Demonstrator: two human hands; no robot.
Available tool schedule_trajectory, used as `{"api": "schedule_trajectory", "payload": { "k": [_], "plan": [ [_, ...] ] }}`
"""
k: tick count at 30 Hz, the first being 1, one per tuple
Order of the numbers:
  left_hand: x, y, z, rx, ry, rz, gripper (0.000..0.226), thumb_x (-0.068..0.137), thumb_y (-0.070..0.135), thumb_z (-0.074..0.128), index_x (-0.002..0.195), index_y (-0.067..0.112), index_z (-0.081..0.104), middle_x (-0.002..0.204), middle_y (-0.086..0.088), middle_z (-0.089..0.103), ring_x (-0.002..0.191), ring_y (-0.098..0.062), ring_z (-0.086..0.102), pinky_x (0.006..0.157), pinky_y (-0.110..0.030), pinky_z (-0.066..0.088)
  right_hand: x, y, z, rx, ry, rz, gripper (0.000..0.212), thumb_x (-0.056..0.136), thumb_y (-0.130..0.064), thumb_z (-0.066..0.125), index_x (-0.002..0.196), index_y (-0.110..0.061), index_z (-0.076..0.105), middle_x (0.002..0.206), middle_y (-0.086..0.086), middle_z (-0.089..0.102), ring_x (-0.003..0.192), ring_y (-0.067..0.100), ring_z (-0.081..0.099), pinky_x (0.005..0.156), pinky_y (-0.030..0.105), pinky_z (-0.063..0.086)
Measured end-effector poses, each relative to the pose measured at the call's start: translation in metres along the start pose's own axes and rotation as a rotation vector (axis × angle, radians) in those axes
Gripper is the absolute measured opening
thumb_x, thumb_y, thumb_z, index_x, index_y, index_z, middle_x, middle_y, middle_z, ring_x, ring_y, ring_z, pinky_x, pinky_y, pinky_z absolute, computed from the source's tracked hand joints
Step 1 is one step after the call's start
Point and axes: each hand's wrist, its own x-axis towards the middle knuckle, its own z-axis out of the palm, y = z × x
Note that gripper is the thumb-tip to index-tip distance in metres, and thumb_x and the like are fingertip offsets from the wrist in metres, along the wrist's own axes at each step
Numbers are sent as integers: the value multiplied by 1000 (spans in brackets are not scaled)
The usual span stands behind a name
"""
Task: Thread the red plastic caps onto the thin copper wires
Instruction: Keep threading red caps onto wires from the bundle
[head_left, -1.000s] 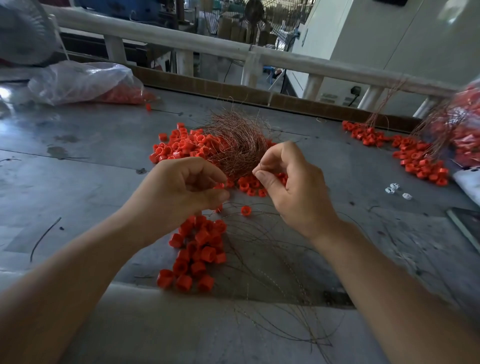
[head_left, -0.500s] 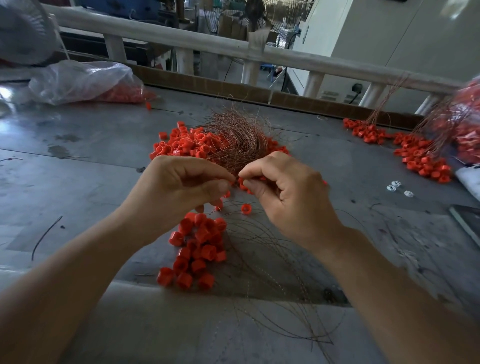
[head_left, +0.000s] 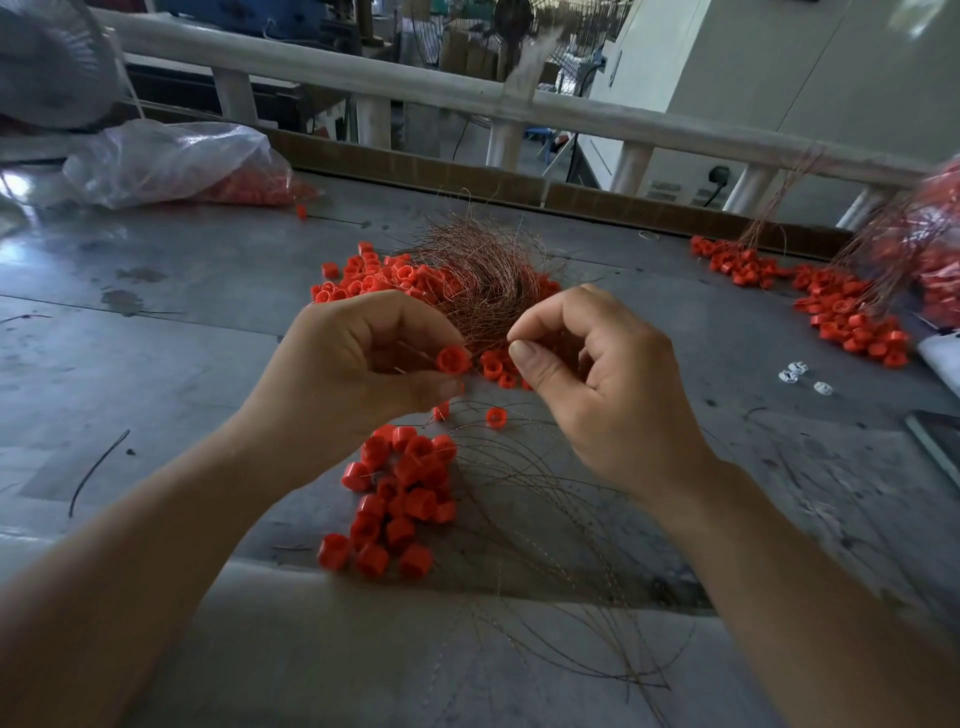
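Note:
My left hand (head_left: 363, 358) pinches a single red cap (head_left: 452, 359) between thumb and fingers, above the grey table (head_left: 156, 364). My right hand (head_left: 597, 379) pinches the end of a thin copper wire (head_left: 511, 340) just right of that cap. Behind both hands lies a tangled bundle of copper wires (head_left: 478, 280) on a heap of loose red caps (head_left: 363, 275). Nearer to me sits a cluster of caps strung on wires (head_left: 400, 493), with their wire tails (head_left: 545, 571) fanning toward the front edge.
A clear plastic bag with red caps (head_left: 171, 161) lies at the back left. More caps with wires (head_left: 841, 306) are spread at the right, next to small white parts (head_left: 800, 374). A white railing (head_left: 415, 83) runs behind the table. A dark object's edge (head_left: 935, 441) shows at far right.
The hands moved a little apart and the red cap in my left fingers is now plainly visible. My right thumb and finger stay pinched on the wire end.

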Motion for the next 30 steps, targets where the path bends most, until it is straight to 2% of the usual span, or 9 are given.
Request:
{"api": "schedule_trajectory", "payload": {
  "k": [6, 10, 14, 18, 21, 22, 26, 30],
  "plan": [
    [-1, 3, 1, -62, -28, -7, 31, 48, 32, 71, 76, 22, 66, 72, 7, 71, 65, -5, 67, 61, -15, 53, -1, -2, 0, 30, -7, -11, 7, 81, -13, 60, 77, -18, 56, 74, -13, 53, 64, -7, 48, 59, 5, 36],
    [-1, 5, 2, -82, -27, -15, 33, 49, 32, 71, 79, 20, 66, 71, 6, 70, 65, -5, 67, 60, -14, 52, -1, -2, 0, 27, -7, -13, 8, 81, -12, 59, 76, -17, 56, 73, -12, 53, 63, -8, 48, 58, 4, 35],
    [-1, 6, 1, -126, -39, -42, 33, 53, 25, 70, 84, 15, 67, 76, -4, 72, 66, -16, 69, 60, -17, 53, 0, -3, 0, 26, -11, -3, 8, 82, -12, 59, 76, -17, 56, 74, -11, 53, 63, -7, 48, 57, 5, 36],
    [1, 4, -3, -290, -13, -100, 27, 60, 8, 73, 86, 9, 65, 73, -7, 71, 68, -19, 69, 60, -20, 53, 0, -4, 0, 25, -16, 2, 8, 82, -12, 59, 76, -17, 56, 74, -11, 53, 64, -8, 48, 58, 5, 36],
    [2, 3, -5, -351, -7, -128, 23, 63, 1, 68, 82, 14, 70, 76, -4, 71, 71, -17, 69, 63, -20, 53, 0, -5, -1, 20, -11, 3, 6, 81, -11, 59, 76, -14, 58, 73, -12, 53, 65, -9, 48, 58, 4, 36],
    [2, 3, -6, -350, -10, -129, 27, 62, -2, 72, 81, 17, 72, 77, -4, 72, 72, -15, 69, 64, -19, 53, 0, -5, -1, 19, -8, 4, 6, 81, -10, 59, 76, -14, 58, 73, -12, 53, 64, -9, 48, 58, 4, 36],
    [0, 5, -5, -289, -19, -122, 31, 52, 19, 71, 83, 19, 75, 71, -2, 70, 64, -10, 66, 62, -15, 51, 0, -5, -2, 20, 0, 9, 7, 81, -11, 59, 76, -15, 58, 74, -13, 53, 66, -9, 48, 59, 4, 36],
    [0, 4, -5, -325, -42, -121, 24, 66, 8, 62, 89, 13, 68, 77, -3, 71, 71, -15, 68, 63, -19, 53, 0, -5, -2, 18, -4, 14, 5, 81, -12, 59, 77, -14, 59, 74, -11, 54, 66, -8, 48, 60, 4, 36]
  ]
}}
